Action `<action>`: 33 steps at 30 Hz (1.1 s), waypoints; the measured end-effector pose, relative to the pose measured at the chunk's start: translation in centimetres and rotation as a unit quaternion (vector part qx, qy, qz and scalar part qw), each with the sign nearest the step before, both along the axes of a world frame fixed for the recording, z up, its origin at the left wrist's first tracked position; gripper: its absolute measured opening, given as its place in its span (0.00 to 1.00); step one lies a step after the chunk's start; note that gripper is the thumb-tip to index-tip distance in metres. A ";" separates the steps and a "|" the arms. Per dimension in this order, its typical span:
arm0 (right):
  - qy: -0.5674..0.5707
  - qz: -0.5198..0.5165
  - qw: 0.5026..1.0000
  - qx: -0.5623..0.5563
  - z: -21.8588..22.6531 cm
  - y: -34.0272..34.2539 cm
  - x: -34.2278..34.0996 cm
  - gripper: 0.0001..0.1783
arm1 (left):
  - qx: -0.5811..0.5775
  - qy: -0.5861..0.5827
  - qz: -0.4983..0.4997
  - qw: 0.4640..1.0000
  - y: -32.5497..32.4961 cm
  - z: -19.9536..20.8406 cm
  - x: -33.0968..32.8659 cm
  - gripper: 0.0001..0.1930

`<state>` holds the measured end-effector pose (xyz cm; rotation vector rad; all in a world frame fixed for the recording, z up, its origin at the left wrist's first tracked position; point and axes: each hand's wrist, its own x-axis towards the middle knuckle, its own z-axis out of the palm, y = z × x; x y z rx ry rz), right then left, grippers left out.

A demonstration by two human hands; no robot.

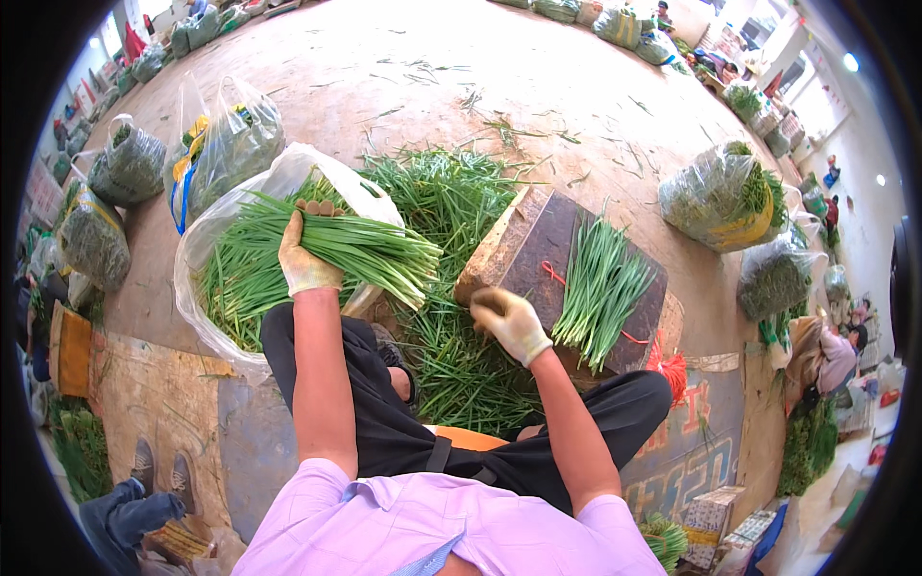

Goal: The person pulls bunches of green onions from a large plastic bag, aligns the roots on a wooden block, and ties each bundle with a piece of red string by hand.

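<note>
My left hand (309, 252), in a pale work glove, is closed round a bunch of garlic chives (370, 248), their pale cut ends pointing right. Under it an opened white plastic bag (197, 288) holds more loose green chives. My gloved right hand (511, 326) is at the near left edge of a low dark-topped block (538, 230), fingers curled; what they hold, if anything, does not show. On that block lies another bunch of chives (603, 288), with a red tie string (552, 273) passing beneath it. Loose chive leaves (451, 206) are heaped on the floor between bag and block.
Filled clear bags of greens stand on the left (230, 144) and on the right (720, 197). A bundle of red string (668, 370) hangs at the block's near right corner. Scattered leaves lie on the floor ahead. Another person's legs (134, 509) show at lower left.
</note>
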<state>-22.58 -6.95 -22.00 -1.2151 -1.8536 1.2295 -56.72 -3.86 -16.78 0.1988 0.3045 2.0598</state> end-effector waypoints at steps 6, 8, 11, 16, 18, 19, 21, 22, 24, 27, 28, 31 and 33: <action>0.048 -0.060 0.991 0.108 8.5 1.5 -5.9 0.27 | -0.020 0.025 -0.014 0.999 0.4 0.0 0.5 0.10; 0.042 -0.056 0.993 0.100 8.7 1.9 -6.0 0.31 | -0.036 0.019 -0.002 0.999 0.3 0.0 0.6 0.10; 0.152 -0.019 0.988 0.033 7.6 1.6 -6.2 0.26 | 0.043 0.010 -0.056 0.997 0.0 -0.5 0.1 0.10; 0.179 -0.043 0.979 -0.087 4.0 1.5 -4.2 0.09 | 0.009 0.021 -0.025 0.999 0.0 -0.9 -0.3 0.10; -0.083 0.083 0.993 -0.027 0.3 1.9 -0.6 0.19 | 0.015 0.014 -0.027 0.999 0.6 -0.7 -0.2 0.10; -0.209 0.139 0.968 0.021 0.3 1.1 0.2 0.25 | 0.003 0.015 -0.021 1.000 0.5 -0.6 -0.5 0.10; -0.319 0.165 0.932 0.043 0.3 0.9 0.9 0.42 | 0.019 0.002 -0.047 0.999 0.0 -0.5 -0.5 0.10; -0.150 0.096 0.984 0.010 2.2 1.2 -0.2 0.43 | 0.011 0.006 -0.040 0.999 -0.6 -0.7 -0.8 0.10; 0.123 0.052 0.986 -0.098 5.3 2.0 -1.3 0.46 | -0.003 -0.033 -0.108 0.994 -0.8 -0.3 0.0 0.14; 0.102 0.109 0.989 0.002 7.7 2.4 -3.5 0.50 | 0.024 -0.012 -0.177 0.984 -0.6 0.9 3.2 0.14; 0.017 0.136 0.989 0.054 8.0 2.2 -4.9 0.58 | 0.021 -0.012 -0.195 0.980 -0.7 1.0 3.8 0.15; 0.048 0.173 0.983 -0.031 6.1 0.8 -7.9 0.65 | 0.006 0.033 -0.206 0.978 -0.3 0.4 6.3 0.16; 0.165 0.148 0.972 -0.073 3.4 -0.8 -8.9 0.62 | 0.010 0.070 -0.234 0.970 -0.1 -0.1 7.7 0.18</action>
